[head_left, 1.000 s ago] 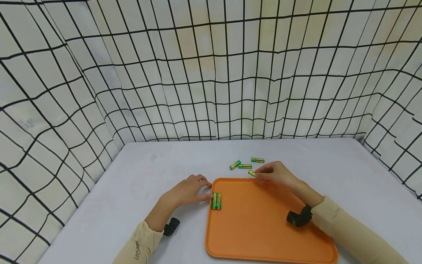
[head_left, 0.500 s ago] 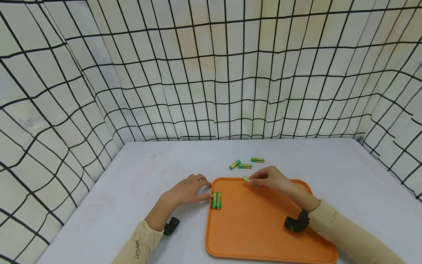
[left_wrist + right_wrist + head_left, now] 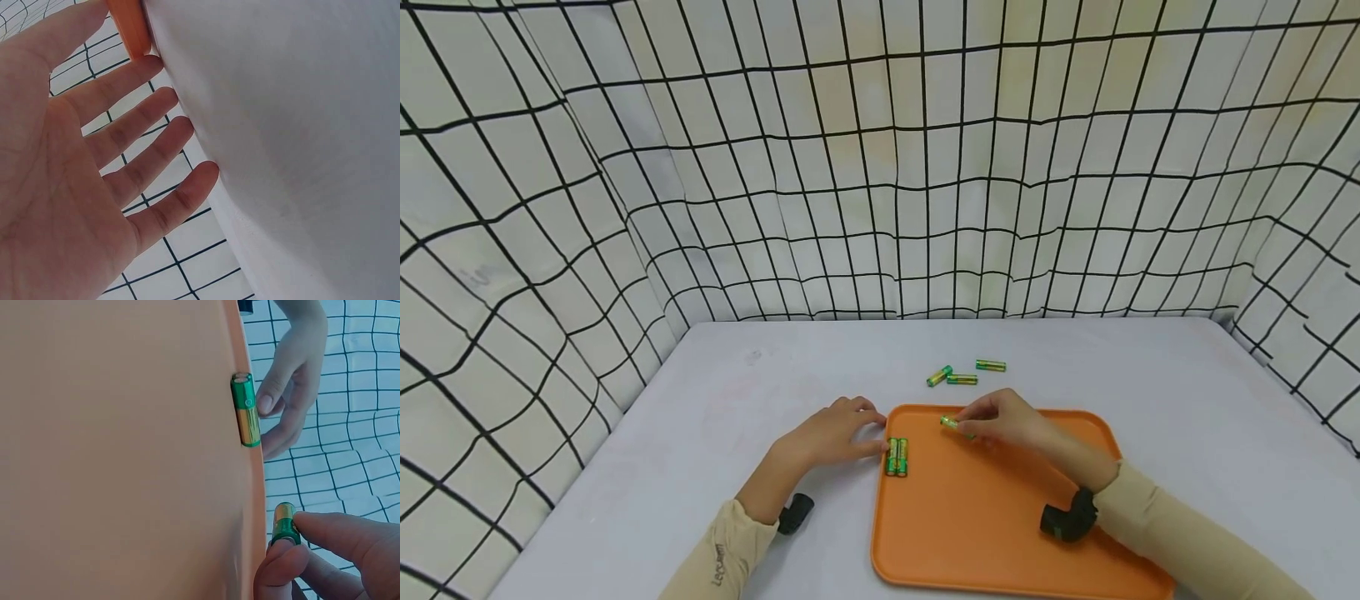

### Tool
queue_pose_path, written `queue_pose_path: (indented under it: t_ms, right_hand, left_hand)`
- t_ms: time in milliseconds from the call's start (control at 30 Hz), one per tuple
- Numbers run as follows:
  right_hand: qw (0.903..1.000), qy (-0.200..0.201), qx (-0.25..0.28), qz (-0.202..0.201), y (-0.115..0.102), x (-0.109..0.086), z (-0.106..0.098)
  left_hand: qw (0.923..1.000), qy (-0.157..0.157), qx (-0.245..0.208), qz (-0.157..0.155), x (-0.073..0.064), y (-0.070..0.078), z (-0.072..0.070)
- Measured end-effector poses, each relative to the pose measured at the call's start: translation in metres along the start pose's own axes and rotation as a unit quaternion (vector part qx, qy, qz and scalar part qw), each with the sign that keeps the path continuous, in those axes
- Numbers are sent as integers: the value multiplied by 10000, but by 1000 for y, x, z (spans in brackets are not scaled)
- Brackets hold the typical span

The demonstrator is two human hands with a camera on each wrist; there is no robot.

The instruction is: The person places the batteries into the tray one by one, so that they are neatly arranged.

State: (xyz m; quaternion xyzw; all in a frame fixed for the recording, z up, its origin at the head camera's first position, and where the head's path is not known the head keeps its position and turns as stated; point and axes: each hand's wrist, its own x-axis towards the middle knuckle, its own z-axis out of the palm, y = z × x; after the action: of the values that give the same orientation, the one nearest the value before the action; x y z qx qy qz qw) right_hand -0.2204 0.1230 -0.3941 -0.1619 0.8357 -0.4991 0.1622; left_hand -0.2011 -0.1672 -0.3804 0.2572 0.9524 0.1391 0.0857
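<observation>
Between thumb and fingers, my right hand (image 3: pixel 1006 420) pinches a green and gold battery (image 3: pixel 284 524) above the far part of an orange tray (image 3: pixel 992 517). Two batteries (image 3: pixel 897 457) lie side by side on the tray, along its left edge. At that same edge my left hand (image 3: pixel 831 435) rests from outside, its fingers spread and nearly straight. In the left wrist view the fingertips (image 3: pixel 206 172) touch the white tabletop, and the index finger reaches the tray's corner. Nothing is held in the left palm.
Beyond the tray's far edge, several batteries lie loose on the white table (image 3: pixel 760 358): a slanted battery (image 3: pixel 939 376), a battery (image 3: pixel 962 379) beside it, and a battery (image 3: pixel 991 365) farther back. A white wall with black netting (image 3: pixel 925 167) encloses the table.
My right hand has carried its battery left and nearer, from the tray's far edge to over the tray. The left hand stays at the tray's edge. The head view shifts slightly.
</observation>
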Motion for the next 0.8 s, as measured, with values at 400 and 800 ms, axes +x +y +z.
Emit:
queue_pose_path:
  t_ms: [400, 800]
  right_hand:
    - [9996, -220, -17, -179, -5, -2, 14]
    - [9988, -393, 71, -295, -6, -1, 25]
  left_hand:
    - [9999, -38, 114, -112, 1, 4, -1]
    - [9999, -59, 96, -100, 0, 2, -1]
